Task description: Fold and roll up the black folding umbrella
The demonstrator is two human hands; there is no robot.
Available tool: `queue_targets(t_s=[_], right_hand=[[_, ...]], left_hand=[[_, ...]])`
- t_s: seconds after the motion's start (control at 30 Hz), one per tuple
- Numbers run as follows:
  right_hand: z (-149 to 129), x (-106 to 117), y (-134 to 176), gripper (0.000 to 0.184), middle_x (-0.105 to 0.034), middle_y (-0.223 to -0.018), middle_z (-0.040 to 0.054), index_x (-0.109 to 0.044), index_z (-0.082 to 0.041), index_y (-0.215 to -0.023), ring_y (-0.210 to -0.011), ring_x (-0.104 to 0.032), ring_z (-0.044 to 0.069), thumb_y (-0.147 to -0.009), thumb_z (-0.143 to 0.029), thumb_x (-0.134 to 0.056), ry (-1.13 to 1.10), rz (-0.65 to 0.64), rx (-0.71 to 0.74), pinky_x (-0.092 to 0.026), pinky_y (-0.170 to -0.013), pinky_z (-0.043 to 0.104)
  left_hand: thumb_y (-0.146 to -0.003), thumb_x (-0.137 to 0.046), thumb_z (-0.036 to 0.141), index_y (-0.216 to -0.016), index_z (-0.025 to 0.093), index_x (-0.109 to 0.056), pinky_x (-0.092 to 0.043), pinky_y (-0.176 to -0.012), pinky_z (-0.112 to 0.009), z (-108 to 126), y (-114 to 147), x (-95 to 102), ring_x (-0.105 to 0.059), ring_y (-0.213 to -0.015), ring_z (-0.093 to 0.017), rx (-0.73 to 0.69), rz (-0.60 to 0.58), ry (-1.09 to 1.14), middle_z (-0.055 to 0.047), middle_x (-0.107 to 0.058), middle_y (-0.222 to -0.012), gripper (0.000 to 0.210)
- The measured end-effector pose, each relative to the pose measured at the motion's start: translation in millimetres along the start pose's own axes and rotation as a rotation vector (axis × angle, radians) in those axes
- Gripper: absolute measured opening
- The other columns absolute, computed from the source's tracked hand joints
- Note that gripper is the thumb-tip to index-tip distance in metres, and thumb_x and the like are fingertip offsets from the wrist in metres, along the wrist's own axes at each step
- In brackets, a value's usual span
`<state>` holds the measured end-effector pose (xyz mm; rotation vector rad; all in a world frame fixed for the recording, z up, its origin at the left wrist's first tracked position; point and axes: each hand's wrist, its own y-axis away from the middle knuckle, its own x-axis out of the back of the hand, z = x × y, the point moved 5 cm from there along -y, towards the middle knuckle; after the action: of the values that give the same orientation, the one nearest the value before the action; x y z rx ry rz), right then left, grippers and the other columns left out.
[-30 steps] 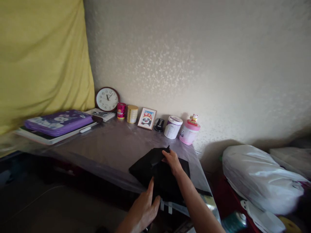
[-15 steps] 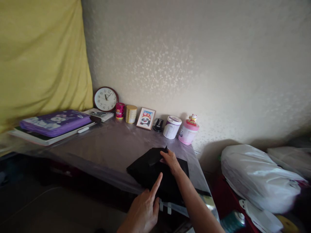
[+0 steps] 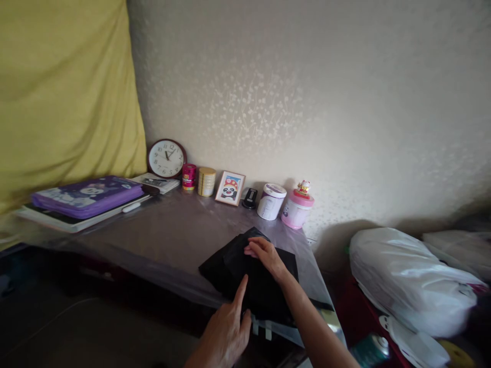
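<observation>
A soft black sheet [image 3: 268,299] is lying rumpled and folded at the near right part of the table [image 3: 153,230], reaching its front edge. The right hand [image 3: 268,257] is resting over the sheet's upper part with fingers bunched together; whether they are pinching the material, I cannot tell. The left hand [image 3: 226,327] is sitting lower, at the near edge, its index finger pointing forward over the sheet and its thumb standing apart, spread rather than pinching.

Behind the sheet, a white tub [image 3: 271,203] is bearing purple markings and fine print too small to read. Just beside it, a pink-lidded tub [image 3: 297,210] is showing a panda face and carrying a red-and-gold cat figurine [image 3: 303,189]. Leftward, a small black object [image 3: 250,198] is standing near a framed picture [image 3: 230,188] of a panda in a red hat. A ribbed yellowish canister [image 3: 206,182] is standing next to a magenta can [image 3: 188,177], whose pale lettering is staying illegible. Behind that can, a round clock [image 3: 166,157] is displaying numerals 1 to 12, its hands pointing near 11 and 1. Farther left, a purple case [image 3: 90,199] is showing a white cartoon figure.
</observation>
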<state>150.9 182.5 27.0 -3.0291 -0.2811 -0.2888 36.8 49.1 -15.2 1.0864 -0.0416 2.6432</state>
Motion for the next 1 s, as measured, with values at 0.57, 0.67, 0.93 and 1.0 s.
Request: queue_targets(t_s=[0.57, 0.67, 0.93, 1.0], right_hand=[[1.2, 26.3, -20.5, 0.029, -0.057, -0.125, 0.0110, -0.061, -0.018, -0.111, -0.122, -0.046, 0.023, -0.089, -0.021, -0.043, 1.013, 0.113, 0.380, -0.029, -0.105, 0.046], [-1.9, 16.9, -11.9, 0.031, -0.055, -0.128, 0.0094, -0.060, -0.020, -0.114, -0.125, -0.043, 0.022, -0.089, -0.020, -0.041, 1.030, 0.091, 0.391, -0.027, -0.106, 0.045], [-21.5, -37.5, 45.7, 0.025, -0.069, -0.104, 0.0022, -0.067, -0.026, -0.097, -0.108, -0.058, 0.017, -0.091, -0.029, -0.043, 0.842, -0.450, 0.527, -0.029, -0.103, 0.041], [-25.7, -39.9, 46.6, 0.024, -0.071, -0.100, 0.0007, -0.067, -0.027, -0.096, -0.106, -0.059, 0.016, -0.091, -0.030, -0.044, 0.798, -0.508, 0.532, -0.030, -0.102, 0.038]], left_hand=[[-0.091, -0.027, 0.032, -0.144, 0.010, -0.003, -0.039, -0.069, -0.027, 3.2, 4.9, 2.1, -0.064, -0.080, -0.021, 0.059, -0.015, -0.061, -0.014, -0.068, -0.092, 0.062], [-0.091, -0.027, 0.031, -0.144, 0.009, -0.003, -0.039, -0.071, -0.027, 2.8, 4.7, 1.4, -0.063, -0.082, -0.021, 0.065, -0.021, -0.076, -0.014, -0.068, -0.092, 0.062], [-0.091, -0.027, 0.027, -0.141, 0.002, -0.013, -0.039, -0.070, -0.027, 3.2, 2.5, -0.1, -0.063, -0.088, -0.023, 0.070, -0.011, -0.150, -0.018, -0.066, -0.096, 0.058], [-0.091, -0.027, 0.027, -0.142, 0.002, -0.013, -0.039, -0.069, -0.027, 2.0, 2.3, -1.1, -0.063, -0.087, -0.023, 0.074, -0.011, -0.137, -0.017, -0.066, -0.095, 0.058]])
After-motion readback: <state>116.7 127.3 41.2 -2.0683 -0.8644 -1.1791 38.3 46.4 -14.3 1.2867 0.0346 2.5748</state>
